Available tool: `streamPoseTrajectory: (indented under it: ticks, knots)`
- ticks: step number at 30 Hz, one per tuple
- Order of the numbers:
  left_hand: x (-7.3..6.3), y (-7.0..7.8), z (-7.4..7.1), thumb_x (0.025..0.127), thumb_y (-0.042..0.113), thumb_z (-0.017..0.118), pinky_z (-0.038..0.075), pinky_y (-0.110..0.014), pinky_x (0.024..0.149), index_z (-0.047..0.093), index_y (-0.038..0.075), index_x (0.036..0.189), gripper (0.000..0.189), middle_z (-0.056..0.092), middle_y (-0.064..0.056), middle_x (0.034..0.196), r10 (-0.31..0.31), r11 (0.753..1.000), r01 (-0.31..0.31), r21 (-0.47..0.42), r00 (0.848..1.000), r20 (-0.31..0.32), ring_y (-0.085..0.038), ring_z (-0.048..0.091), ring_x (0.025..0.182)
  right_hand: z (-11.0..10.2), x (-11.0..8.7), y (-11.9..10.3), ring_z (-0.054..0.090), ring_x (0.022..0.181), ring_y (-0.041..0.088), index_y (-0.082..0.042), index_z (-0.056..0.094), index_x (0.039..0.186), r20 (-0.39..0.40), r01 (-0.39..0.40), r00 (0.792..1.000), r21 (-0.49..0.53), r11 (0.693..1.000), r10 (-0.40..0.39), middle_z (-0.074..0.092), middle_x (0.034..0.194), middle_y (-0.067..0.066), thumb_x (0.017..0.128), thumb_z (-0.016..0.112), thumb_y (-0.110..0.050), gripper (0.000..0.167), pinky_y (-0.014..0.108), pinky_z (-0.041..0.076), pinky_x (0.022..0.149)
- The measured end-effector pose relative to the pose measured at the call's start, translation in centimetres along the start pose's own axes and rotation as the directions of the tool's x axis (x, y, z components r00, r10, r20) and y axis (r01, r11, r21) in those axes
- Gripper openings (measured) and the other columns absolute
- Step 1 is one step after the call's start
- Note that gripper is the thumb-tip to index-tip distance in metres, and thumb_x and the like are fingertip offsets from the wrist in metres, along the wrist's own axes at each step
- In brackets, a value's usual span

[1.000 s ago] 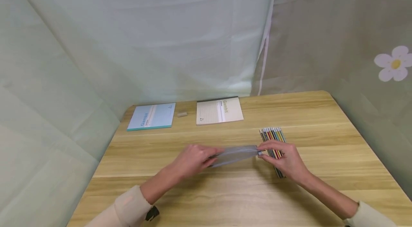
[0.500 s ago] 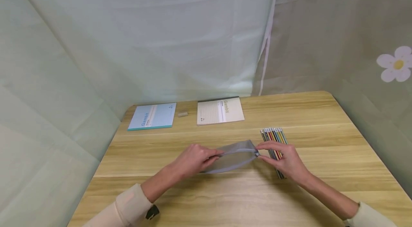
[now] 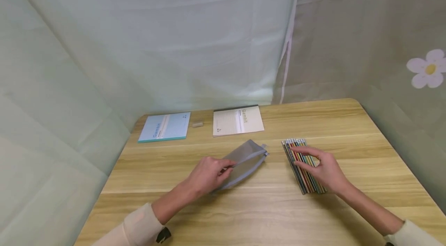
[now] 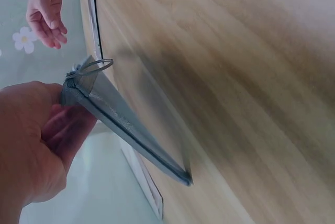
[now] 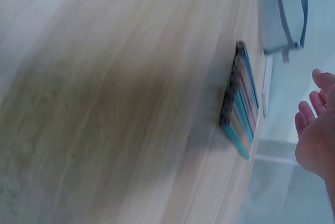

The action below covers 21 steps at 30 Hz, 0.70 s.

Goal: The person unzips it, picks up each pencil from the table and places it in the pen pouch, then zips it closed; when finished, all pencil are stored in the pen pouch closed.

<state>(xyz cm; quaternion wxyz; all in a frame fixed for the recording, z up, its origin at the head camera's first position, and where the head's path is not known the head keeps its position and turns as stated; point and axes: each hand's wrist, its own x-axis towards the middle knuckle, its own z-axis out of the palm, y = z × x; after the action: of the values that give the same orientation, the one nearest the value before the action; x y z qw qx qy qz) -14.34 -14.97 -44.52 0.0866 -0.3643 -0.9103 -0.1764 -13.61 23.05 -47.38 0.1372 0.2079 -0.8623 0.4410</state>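
Observation:
My left hand (image 3: 208, 177) pinches the near edge of a grey mesh zip pouch (image 3: 246, 153), which it holds above the table with the mouth gaping. A small loop hangs by the pinched end of the pouch (image 4: 137, 136) in the left wrist view. Over a flat row of several pencils (image 3: 300, 169) hovers my right hand (image 3: 327, 171), its thumb and fingers apart with nothing between them. The right wrist view shows that hand (image 5: 315, 124) raised off the pencils (image 5: 242, 101), not touching them.
A blue notebook (image 3: 165, 126) lies at the back left of the wooden table (image 3: 265, 215). Beside it are a small grey eraser-like block (image 3: 197, 124) and a cream notebook (image 3: 238, 121). Fabric curtains (image 3: 195, 44) stand behind and at both sides.
My right hand has let go of the pouch's far end and moved right, above the pencils. The pouch has swung so that its far end points further away.

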Motion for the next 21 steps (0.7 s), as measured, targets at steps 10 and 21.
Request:
streamPoseTrajectory:
  ticks: [10, 21]
  knots:
    - [-0.6, 0.3, 0.2, 0.1, 0.008, 0.072, 0.056, -0.012, 0.063, 0.081, 0.007, 0.111, 0.014, 0.081, -0.01, 0.096, -0.214, 0.954, 0.217, -0.208, 0.976, 0.033, -0.014, 0.079, 0.08, -2.1, 0.0, 1.6, 0.066, 0.118, 0.044, -0.006, 0.066, 0.143, -0.029, -0.151, 0.988, -0.041, 0.988, 0.15, 0.066, 0.142, 0.017, 0.092, 0.084, -0.012, 0.054, 0.05, 0.055, 0.1]
    - [-1.1, 0.1, 0.7, 0.098, 0.008, 0.073, 0.059, -0.016, 0.064, 0.082, 0.007, 0.108, 0.013, 0.081, -0.01, 0.098, -0.303, 0.918, 0.297, -0.263, 0.953, 0.019, -0.015, 0.079, 0.079, -4.0, -0.5, 4.5, 0.04, 0.141, 0.062, -0.004, 0.037, 0.163, 0.066, -0.281, 0.958, -0.002, 0.96, 0.28, 0.036, 0.163, 0.031, 0.102, 0.075, -0.02, 0.074, 0.057, 0.044, 0.11]
